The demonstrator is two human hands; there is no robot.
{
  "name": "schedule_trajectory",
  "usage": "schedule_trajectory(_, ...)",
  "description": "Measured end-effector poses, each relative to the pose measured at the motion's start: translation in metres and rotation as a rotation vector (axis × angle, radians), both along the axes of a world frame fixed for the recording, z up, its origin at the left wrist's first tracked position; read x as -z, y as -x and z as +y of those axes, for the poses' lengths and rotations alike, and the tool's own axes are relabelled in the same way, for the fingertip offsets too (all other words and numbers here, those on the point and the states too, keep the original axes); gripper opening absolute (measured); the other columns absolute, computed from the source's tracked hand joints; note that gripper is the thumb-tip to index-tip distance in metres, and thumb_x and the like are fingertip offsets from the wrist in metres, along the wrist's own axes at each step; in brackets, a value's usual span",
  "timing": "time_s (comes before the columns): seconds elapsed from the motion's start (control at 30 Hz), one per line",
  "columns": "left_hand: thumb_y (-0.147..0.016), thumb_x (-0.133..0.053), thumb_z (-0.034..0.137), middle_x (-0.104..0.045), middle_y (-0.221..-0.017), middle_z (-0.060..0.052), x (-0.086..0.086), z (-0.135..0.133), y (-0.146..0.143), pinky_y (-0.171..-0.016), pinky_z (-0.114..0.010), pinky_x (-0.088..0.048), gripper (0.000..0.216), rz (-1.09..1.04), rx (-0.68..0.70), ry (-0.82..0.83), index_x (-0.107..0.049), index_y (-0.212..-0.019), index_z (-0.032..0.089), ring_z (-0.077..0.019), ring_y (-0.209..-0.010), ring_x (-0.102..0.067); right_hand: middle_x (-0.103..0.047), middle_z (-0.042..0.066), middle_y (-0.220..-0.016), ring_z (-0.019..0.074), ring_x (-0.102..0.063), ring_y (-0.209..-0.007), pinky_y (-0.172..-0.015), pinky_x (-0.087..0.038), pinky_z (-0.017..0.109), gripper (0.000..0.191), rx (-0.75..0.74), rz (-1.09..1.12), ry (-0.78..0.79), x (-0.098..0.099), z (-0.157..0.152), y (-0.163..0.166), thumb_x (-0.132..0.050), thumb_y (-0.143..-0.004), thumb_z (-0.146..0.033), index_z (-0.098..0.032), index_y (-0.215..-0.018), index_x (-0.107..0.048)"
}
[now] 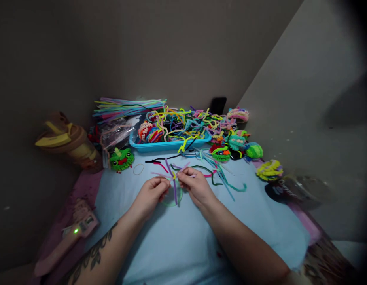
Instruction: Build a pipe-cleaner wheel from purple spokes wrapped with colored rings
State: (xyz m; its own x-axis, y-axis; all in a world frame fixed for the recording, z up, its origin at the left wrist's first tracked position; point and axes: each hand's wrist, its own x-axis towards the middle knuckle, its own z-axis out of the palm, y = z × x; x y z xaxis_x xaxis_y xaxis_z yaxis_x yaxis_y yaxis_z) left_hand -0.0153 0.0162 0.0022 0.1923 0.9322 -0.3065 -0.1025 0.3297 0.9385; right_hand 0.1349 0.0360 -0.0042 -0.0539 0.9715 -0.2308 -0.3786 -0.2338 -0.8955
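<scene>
On the light blue cloth (pixel 177 237), well in front of the blue tray (pixel 168 147), the left hand (pixel 152 194) and the right hand (pixel 195 186) are both closed in a pinch on a small bunch of pipe cleaners (pixel 174 183), purple, pink and yellow, held between them over a clear round disc (pixel 171 200). Between the hands and the tray lie loose pipe cleaners (pixel 219 174) and a thin ring (pixel 139 169), and a green fuzzy figure (pixel 122 159) sits near the tray's front left corner. The tray is full of tangled pipe cleaners (pixel 183 122), and behind its left end lies a straight bundle (pixel 127 106).
</scene>
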Motion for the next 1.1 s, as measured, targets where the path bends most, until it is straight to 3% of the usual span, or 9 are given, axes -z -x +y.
schedule_trajectory(0.13, -0.068, -0.070, 0.033, -0.063, -0.073, -0.002, 0.000, 0.003, 0.003, -0.061, -0.023, -0.039, 0.022, 0.049, -0.044, -0.129, -0.065, -0.081, 0.015, -0.0125, -0.065, -0.053, -0.050, -0.005, -0.048, 0.0069, -0.042, -0.046, -0.046, -0.030, 0.020, 0.022, 0.069, -0.026, -0.009, 0.002, 0.000, 0.002, -0.076, -0.058, -0.028, -0.016, -0.055, -0.058)
schedule_trajectory(0.23, -0.065, -0.074, 0.033, -0.067, -0.086, -0.006, 0.000, 0.005, 0.004, -0.072, -0.026, -0.042, 0.028, 0.062, -0.003, -0.180, -0.067, -0.086, 0.015, -0.0174, -0.078, -0.057, -0.049, -0.005, -0.047, 0.0072, -0.041, -0.046, -0.046, -0.029, 0.021, 0.020, 0.076, -0.060, -0.027, 0.002, -0.002, 0.004, -0.075, -0.058, -0.028, -0.017, -0.054, -0.059)
schedule_trajectory(0.43, -0.067, -0.071, 0.036, -0.062, -0.064, -0.003, 0.001, 0.004, 0.004, -0.062, -0.025, -0.039, 0.022, 0.175, -0.016, -0.189, -0.067, -0.067, 0.014, -0.0157, -0.064, -0.053, -0.052, -0.004, -0.050, 0.0092, -0.043, -0.051, -0.050, -0.033, 0.022, 0.017, 0.019, -0.146, -0.106, 0.001, -0.010, 0.012, -0.073, -0.060, -0.025, -0.018, -0.051, -0.061)
schedule_trajectory(0.6, -0.065, -0.071, 0.036, -0.052, -0.053, 0.001, 0.001, 0.005, 0.004, -0.053, -0.023, -0.031, 0.025, 0.173, -0.038, -0.151, -0.062, -0.056, 0.014, -0.0110, -0.054, -0.043, -0.054, -0.003, -0.056, 0.0096, -0.044, -0.055, -0.052, -0.034, 0.022, 0.013, 0.098, -0.164, -0.139, 0.001, -0.008, 0.011, -0.072, -0.060, -0.022, -0.018, -0.052, -0.063)
schedule_trajectory(0.83, -0.063, -0.073, 0.040, -0.049, -0.050, 0.001, 0.000, 0.007, 0.008, -0.047, -0.021, -0.024, 0.031, -0.076, 0.031, 0.099, -0.063, -0.057, 0.012, -0.0075, -0.047, -0.036, -0.063, 0.003, -0.071, 0.0117, -0.053, -0.059, -0.049, -0.042, 0.022, 0.034, -0.102, 0.322, 0.122, -0.002, 0.005, -0.012, -0.073, -0.062, -0.047, -0.018, -0.077, -0.068)
schedule_trajectory(1.0, -0.062, -0.074, 0.041, -0.052, -0.052, -0.001, 0.000, 0.003, 0.004, -0.049, -0.021, -0.026, 0.031, -0.150, 0.076, 0.114, -0.064, -0.058, 0.012, -0.0082, -0.049, -0.038, -0.057, -0.002, -0.062, 0.0079, -0.047, -0.051, -0.047, -0.036, 0.019, 0.024, -0.211, 0.219, 0.028, 0.005, -0.005, 0.005, -0.079, -0.060, -0.032, -0.017, -0.072, -0.065)
schedule_trajectory(1.1, -0.067, -0.071, 0.040, -0.049, -0.050, 0.001, 0.001, 0.000, 0.000, -0.047, -0.022, -0.024, 0.031, -0.139, 0.073, 0.063, -0.062, -0.056, 0.012, -0.0080, -0.048, -0.035, -0.052, -0.004, -0.061, 0.0079, -0.045, -0.053, -0.050, -0.035, 0.020, 0.025, -0.186, 0.261, -0.013, 0.009, -0.012, 0.017, -0.079, -0.060, -0.032, -0.018, -0.066, -0.059)
